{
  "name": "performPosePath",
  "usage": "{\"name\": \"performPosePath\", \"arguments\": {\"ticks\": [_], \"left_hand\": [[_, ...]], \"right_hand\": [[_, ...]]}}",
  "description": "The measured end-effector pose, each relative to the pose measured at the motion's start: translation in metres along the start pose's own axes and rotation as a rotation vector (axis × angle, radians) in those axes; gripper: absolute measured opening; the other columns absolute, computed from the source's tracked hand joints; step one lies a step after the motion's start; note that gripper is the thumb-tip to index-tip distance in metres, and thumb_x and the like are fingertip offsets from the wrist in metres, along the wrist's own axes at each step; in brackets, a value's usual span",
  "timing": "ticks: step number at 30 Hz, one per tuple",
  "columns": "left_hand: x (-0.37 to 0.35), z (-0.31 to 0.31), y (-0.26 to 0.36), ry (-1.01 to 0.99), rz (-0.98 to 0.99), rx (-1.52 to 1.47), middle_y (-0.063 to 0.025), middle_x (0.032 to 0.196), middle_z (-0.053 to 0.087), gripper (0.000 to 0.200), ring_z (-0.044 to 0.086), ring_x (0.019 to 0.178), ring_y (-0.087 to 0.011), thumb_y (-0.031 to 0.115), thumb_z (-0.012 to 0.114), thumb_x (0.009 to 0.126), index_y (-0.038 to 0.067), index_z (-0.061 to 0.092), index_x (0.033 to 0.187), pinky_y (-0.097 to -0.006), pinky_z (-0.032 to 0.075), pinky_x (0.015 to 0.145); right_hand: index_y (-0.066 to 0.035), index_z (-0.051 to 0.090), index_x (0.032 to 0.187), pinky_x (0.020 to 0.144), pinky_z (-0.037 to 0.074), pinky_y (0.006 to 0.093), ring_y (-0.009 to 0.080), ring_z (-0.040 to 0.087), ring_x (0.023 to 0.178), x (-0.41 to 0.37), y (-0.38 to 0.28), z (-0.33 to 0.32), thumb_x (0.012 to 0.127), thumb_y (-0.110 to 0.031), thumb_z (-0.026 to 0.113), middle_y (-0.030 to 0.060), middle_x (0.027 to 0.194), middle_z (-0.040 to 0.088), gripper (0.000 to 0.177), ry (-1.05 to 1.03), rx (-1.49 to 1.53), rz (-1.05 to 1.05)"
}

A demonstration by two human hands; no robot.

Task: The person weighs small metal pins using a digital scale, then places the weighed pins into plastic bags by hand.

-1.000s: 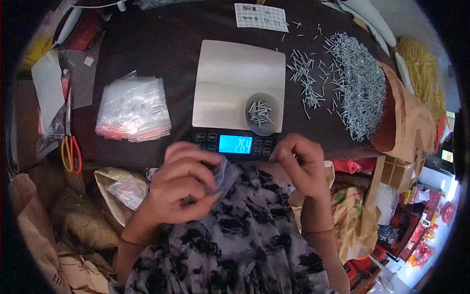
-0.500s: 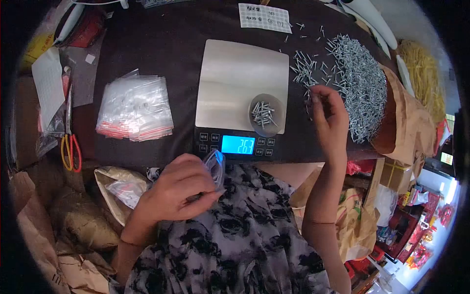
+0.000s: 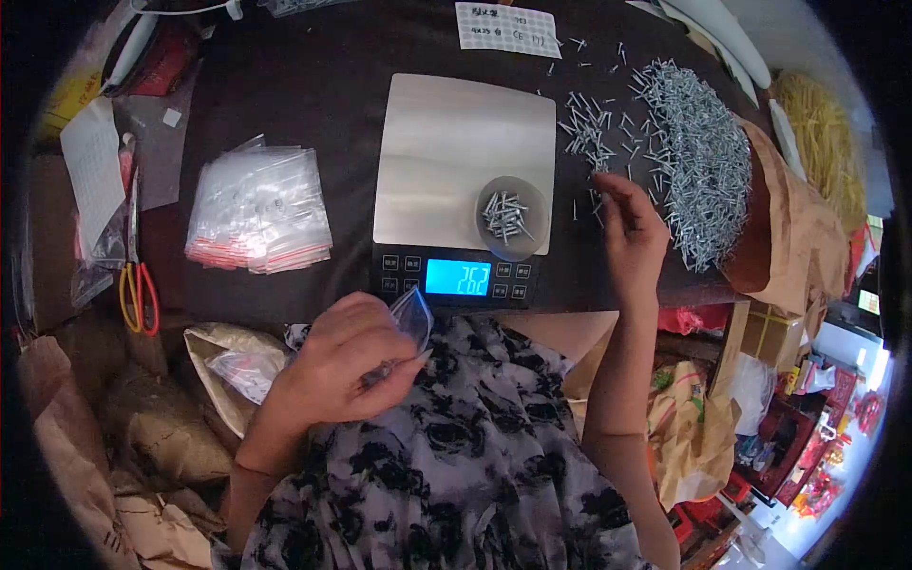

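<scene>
My left hand (image 3: 351,361) is closed on a small clear plastic bag (image 3: 414,318), just in front of the digital scale (image 3: 465,142). The bag's mouth is parted toward the scale. On the lower right of the scale's metal plate stands a small round cup (image 3: 532,233) holding several silver screws (image 3: 505,215). My right hand (image 3: 632,228) is to the right of the scale, beside some loose screws (image 3: 587,128). Its fingers are curled, with a gap between thumb and forefinger; nothing shows clearly in them. The blue display (image 3: 458,278) is lit.
A large heap of screws (image 3: 698,161) spills from a brown paper bag (image 3: 788,228) at right. Flat zip bags (image 3: 261,209) lie stacked at left, near scissors (image 3: 139,285). A handwritten label (image 3: 508,28) lies at the back.
My right hand has shifted slightly left and down, its fingertips by the loose screws. The display reading has dropped slightly. My left hand still grips the bag in nearly the same place.
</scene>
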State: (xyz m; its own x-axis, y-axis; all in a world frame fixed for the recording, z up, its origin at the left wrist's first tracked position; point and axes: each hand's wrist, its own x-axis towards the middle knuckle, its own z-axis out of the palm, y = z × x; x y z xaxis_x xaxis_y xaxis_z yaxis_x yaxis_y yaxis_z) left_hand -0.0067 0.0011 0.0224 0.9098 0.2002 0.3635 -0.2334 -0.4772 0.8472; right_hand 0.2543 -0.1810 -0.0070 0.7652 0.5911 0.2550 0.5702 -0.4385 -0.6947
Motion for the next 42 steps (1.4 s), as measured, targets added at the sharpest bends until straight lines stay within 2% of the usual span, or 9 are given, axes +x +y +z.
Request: {"name": "performPosePath", "arguments": {"ticks": [9,12,18,24,28,32,35,38,42], "left_hand": [[0.0,0.003,0.002,0.016,0.049,0.013,-0.0067,0.066,0.052,0.016,0.052,0.055,-0.024,0.0,0.071,0.069,0.003,0.059,0.079,-0.0356,0.043,0.057],[-0.002,0.001,0.003,0.009,0.059,0.03,-0.0073,0.066,0.053,0.015,0.052,0.056,-0.0253,0.0,0.071,0.069,0.003,0.059,0.078,-0.0362,0.042,0.056],[-0.008,0.002,-0.001,0.073,0.034,0.052,-0.0096,0.067,0.055,0.013,0.053,0.058,-0.0283,0.001,0.069,0.072,0.003,0.058,0.078,-0.0379,0.042,0.055],[-0.011,0.005,0.0,0.135,0.026,0.053,-0.0103,0.068,0.057,0.011,0.056,0.06,-0.0292,0.002,0.068,0.073,0.003,0.058,0.078,-0.0381,0.043,0.055],[-0.012,0.004,0.001,0.122,0.017,0.062,-0.0102,0.069,0.058,0.012,0.056,0.058,-0.0286,0.002,0.068,0.072,0.003,0.058,0.079,-0.037,0.043,0.054],[-0.016,0.003,-0.001,0.102,0.011,0.06,-0.0126,0.076,0.061,0.012,0.06,0.065,-0.0259,0.0,0.066,0.078,0.001,0.055,0.084,-0.0336,0.047,0.059],[-0.018,0.003,-0.007,0.307,-0.014,-0.027,-0.0141,0.083,0.062,0.007,0.062,0.071,-0.0243,0.0,0.062,0.081,0.001,0.055,0.083,-0.0319,0.049,0.063],[-0.027,0.001,-0.032,0.51,-0.091,0.058,-0.0166,0.092,0.064,0.004,0.063,0.079,-0.0218,-0.001,0.057,0.085,0.0,0.053,0.084,-0.0301,0.049,0.068],[-0.029,-0.014,-0.049,0.672,-0.191,0.179,-0.0211,0.106,0.062,0.003,0.062,0.099,-0.0274,-0.002,0.053,0.087,-0.001,0.05,0.089,-0.0313,0.046,0.083]], "right_hand": [[-0.003,0.065,0.101,0.075,0.052,0.0254,0.0124,0.067,0.083,-0.022,0.0,0.016,0.083,0.002,0.064,0.0088,0.096,0.069,0.019,0.066,0.229,0.053],[-0.005,0.065,0.101,0.073,0.052,0.0266,0.0164,0.068,0.081,-0.037,0.007,0.029,0.082,0.001,0.066,0.0107,0.094,0.069,0.019,0.027,0.027,-0.002],[-0.006,0.066,0.098,0.072,0.052,0.0291,0.0225,0.068,0.081,-0.043,0.012,0.038,0.081,-0.001,0.066,0.0114,0.092,0.068,0.018,0.103,0.047,0.022],[-0.006,0.067,0.098,0.071,0.052,0.0303,0.0244,0.067,0.082,-0.043,0.011,0.038,0.082,0.0,0.065,0.013,0.092,0.067,0.017,0.129,0.047,-0.069],[-0.005,0.067,0.098,0.071,0.052,0.0299,0.0247,0.067,0.082,-0.042,0.004,0.036,0.083,0.0,0.064,0.0135,0.092,0.067,0.017,0.147,0.06,-0.068],[-0.004,0.066,0.098,0.073,0.052,0.0311,0.026,0.067,0.085,-0.044,0.007,0.038,0.082,0.002,0.063,0.0146,0.093,0.067,0.017,0.156,0.106,-0.035],[-0.004,0.066,0.098,0.074,0.052,0.0321,0.0266,0.066,0.086,-0.044,0.012,0.039,0.082,0.002,0.063,0.0145,0.093,0.067,0.018,0.194,0.121,-0.072],[-0.005,0.066,0.099,0.076,0.052,0.0328,0.0272,0.066,0.088,-0.041,0.007,0.036,0.082,0.002,0.063,0.0145,0.093,0.067,0.019,0.209,0.074,-0.087],[-0.005,0.067,0.099,0.077,0.051,0.033,0.0279,0.066,0.089,-0.042,0.007,0.035,0.081,0.002,0.064,0.0146,0.093,0.067,0.019,0.212,0.065,-0.068]]}}
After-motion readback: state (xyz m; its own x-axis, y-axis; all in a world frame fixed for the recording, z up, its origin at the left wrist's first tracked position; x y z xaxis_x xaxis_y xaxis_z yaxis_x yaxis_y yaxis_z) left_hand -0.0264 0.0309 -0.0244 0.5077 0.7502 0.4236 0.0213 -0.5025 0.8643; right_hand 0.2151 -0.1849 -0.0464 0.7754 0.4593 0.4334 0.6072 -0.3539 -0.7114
